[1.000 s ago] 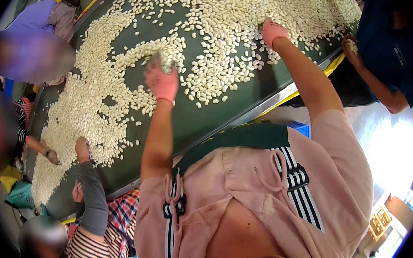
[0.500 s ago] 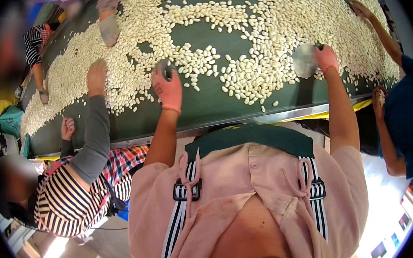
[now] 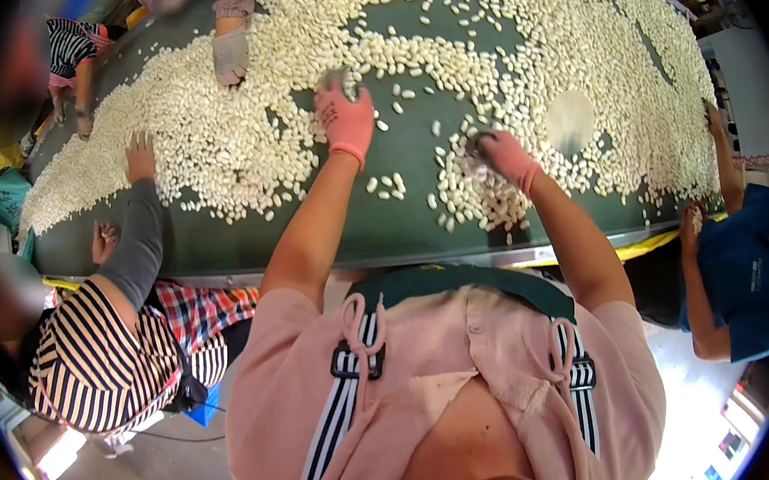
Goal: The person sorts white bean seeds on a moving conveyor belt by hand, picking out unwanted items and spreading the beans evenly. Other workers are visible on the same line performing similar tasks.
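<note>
White beans [image 3: 219,148] lie in heaps and loose rows over a dark green table [image 3: 390,181]. My left hand [image 3: 344,116], in a pink glove with dark fingertips, reaches to the edge of the bean heap. Its fingers are slightly apart and touch the beans. Over a smaller pile of beans [image 3: 489,199] nearer me is my right hand [image 3: 509,158] in a matching glove. Its fingertips point left and are smeared by motion, so any bean in them cannot be made out.
A gloved co-worker's hand [image 3: 230,56] rests on the beans at the far left. Nearer left, a person in stripes has a hand [image 3: 141,159] on the heap. At right, a person in blue [image 3: 747,272] stands by the table's metal edge. A pale round blurred patch [image 3: 569,122] overlies the beans.
My right hand has moved left and nearer, from the right-hand heap to the small pile. My left hand has shifted right and away. Beans between my hands have been parted, baring more green surface.
</note>
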A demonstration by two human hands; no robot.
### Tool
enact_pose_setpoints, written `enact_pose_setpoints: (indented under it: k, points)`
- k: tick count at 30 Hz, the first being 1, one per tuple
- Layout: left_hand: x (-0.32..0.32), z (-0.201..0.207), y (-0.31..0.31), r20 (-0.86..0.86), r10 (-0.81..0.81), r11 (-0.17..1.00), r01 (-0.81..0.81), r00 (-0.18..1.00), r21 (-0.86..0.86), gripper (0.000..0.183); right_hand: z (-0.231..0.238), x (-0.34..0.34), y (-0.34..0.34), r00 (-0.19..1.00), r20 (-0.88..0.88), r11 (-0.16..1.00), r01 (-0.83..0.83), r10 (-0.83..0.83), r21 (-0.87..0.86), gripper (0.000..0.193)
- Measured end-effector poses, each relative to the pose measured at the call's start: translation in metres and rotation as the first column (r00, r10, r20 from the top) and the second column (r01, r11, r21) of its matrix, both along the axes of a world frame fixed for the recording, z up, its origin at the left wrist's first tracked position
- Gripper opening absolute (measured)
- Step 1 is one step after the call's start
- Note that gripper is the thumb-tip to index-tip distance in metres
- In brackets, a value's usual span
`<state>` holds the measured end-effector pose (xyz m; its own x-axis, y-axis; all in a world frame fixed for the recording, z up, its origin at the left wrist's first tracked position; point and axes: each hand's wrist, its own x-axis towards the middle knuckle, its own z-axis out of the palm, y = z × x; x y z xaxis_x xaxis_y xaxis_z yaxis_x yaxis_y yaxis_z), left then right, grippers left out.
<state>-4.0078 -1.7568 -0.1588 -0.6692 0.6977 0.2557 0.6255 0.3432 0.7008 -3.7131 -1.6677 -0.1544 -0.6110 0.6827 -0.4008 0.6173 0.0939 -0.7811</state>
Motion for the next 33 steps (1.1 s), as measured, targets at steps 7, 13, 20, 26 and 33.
enact_pose_setpoints:
  k: [7, 13, 20, 26, 33]
  points:
    - [0.003, -0.025, 0.052, 0.471, -0.364, 0.924, 0.377, 0.804, 0.071, 0.060, -0.036, 0.014, 0.042, 0.856, 0.114, 0.434, 0.137, -0.504, 0.890, 0.025]
    - [-0.092, -0.001, 0.136, 0.089, -0.082, 0.994, 0.075, 0.993, 0.074, 0.052, -0.030, 0.011, 0.034, 0.859, 0.104, 0.480, 0.176, -0.502, 0.859, 0.025]
    - [-0.309, -0.045, 0.203, -0.061, 0.343, 0.860, -0.339, 0.937, -0.381, 0.094, -0.035, 0.006, 0.039, 0.864, 0.050, 0.394, 0.176, -0.501, 0.902, 0.020]
    - [-0.216, -0.058, 0.272, 0.516, -0.405, 0.893, 0.206, 0.755, 0.400, 0.069, -0.023, 0.001, 0.041, 0.864, 0.101, 0.345, 0.088, -0.494, 0.934, 0.019]
    - [-0.201, -0.007, 0.222, 0.161, -0.428, 0.903, 0.411, 0.889, 0.126, 0.054, -0.010, 0.002, 0.034, 0.798, 0.270, 0.605, 0.143, -0.539, 0.784, 0.025]
